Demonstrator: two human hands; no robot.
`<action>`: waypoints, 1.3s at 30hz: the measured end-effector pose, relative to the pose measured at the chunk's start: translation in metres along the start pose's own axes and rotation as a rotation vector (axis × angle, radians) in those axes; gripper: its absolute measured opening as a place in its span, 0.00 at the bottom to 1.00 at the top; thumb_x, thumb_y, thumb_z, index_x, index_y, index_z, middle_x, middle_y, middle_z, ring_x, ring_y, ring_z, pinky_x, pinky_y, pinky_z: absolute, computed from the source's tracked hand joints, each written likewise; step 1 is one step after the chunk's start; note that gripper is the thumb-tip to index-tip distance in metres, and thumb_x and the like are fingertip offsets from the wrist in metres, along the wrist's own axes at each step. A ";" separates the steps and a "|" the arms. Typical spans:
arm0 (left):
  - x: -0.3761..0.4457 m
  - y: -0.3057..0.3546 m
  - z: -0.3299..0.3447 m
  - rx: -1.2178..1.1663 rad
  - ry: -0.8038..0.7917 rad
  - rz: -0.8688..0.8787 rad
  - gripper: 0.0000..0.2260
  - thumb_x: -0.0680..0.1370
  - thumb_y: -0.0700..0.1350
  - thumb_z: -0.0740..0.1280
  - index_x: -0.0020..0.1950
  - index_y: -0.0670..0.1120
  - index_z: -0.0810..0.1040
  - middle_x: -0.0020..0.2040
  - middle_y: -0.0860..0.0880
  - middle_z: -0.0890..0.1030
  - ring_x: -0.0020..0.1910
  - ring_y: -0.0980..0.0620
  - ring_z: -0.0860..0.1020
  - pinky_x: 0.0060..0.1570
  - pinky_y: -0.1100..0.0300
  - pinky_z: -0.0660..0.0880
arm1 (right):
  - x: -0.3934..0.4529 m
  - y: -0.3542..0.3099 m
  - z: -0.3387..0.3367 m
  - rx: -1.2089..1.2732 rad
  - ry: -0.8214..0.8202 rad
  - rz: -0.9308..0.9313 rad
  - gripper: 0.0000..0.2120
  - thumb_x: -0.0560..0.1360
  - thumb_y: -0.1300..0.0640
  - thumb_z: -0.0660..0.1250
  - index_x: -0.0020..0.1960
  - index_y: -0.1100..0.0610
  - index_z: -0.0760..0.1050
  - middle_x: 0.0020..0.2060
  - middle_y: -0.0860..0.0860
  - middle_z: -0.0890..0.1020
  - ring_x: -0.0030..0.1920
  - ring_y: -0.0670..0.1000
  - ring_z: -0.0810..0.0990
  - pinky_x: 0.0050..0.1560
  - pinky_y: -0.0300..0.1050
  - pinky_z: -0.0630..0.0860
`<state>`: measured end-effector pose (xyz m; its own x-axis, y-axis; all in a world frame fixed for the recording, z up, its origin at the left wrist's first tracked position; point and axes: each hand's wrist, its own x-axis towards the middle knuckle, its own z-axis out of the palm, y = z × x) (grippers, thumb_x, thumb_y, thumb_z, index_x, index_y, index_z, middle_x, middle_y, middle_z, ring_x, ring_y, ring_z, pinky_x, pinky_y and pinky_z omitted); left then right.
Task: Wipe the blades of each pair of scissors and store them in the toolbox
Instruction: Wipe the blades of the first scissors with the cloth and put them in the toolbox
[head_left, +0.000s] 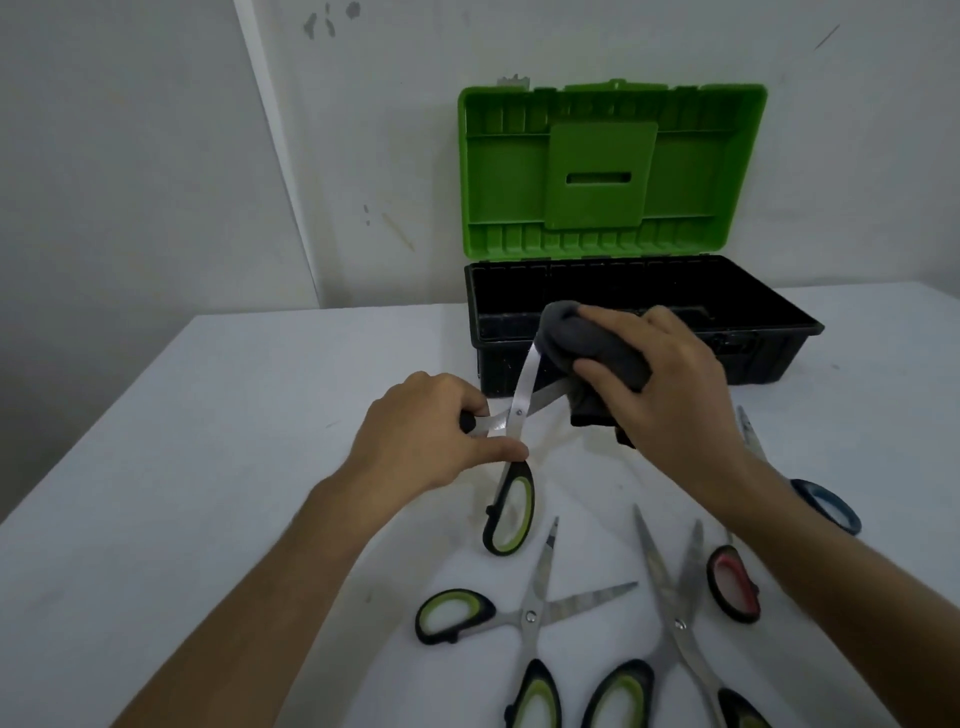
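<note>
With green-handled steel scissors waiting on the white desk, your left hand is gripping one spread-open green-handled pair so your right hand is pinching the grey cloth round its blade.

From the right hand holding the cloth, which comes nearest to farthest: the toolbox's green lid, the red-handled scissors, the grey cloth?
From the right hand:
1. Grey cloth, gripped in it.
2. Red-handled scissors, on the table toward the person.
3. Green lid, upright at the back.
</note>
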<state>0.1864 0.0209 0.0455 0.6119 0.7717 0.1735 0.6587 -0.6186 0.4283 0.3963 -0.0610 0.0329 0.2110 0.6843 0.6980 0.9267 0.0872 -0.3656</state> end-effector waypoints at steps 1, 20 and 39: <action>0.001 -0.002 -0.001 -0.025 -0.005 -0.005 0.24 0.64 0.67 0.75 0.26 0.50 0.70 0.24 0.53 0.65 0.25 0.52 0.63 0.29 0.59 0.59 | -0.003 -0.004 -0.002 0.023 -0.010 -0.010 0.23 0.76 0.50 0.71 0.70 0.48 0.74 0.45 0.48 0.72 0.42 0.45 0.72 0.43 0.38 0.71; -0.004 0.008 -0.003 -0.061 -0.013 0.036 0.25 0.65 0.65 0.76 0.24 0.51 0.67 0.22 0.53 0.63 0.24 0.53 0.62 0.28 0.58 0.58 | -0.001 -0.030 -0.019 -0.137 -0.242 -0.087 0.23 0.74 0.40 0.67 0.69 0.37 0.72 0.45 0.44 0.71 0.43 0.50 0.76 0.39 0.51 0.76; -0.010 0.003 -0.025 -0.004 0.262 -0.028 0.14 0.81 0.57 0.57 0.41 0.51 0.71 0.31 0.53 0.70 0.31 0.53 0.70 0.41 0.53 0.65 | 0.005 -0.045 -0.097 0.170 0.041 -0.061 0.20 0.74 0.50 0.71 0.66 0.45 0.77 0.48 0.45 0.80 0.49 0.47 0.79 0.51 0.42 0.75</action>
<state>0.1715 0.0144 0.0669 0.4586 0.8006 0.3855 0.6719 -0.5964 0.4392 0.3855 -0.1322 0.1126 0.1714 0.6441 0.7455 0.8729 0.2516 -0.4181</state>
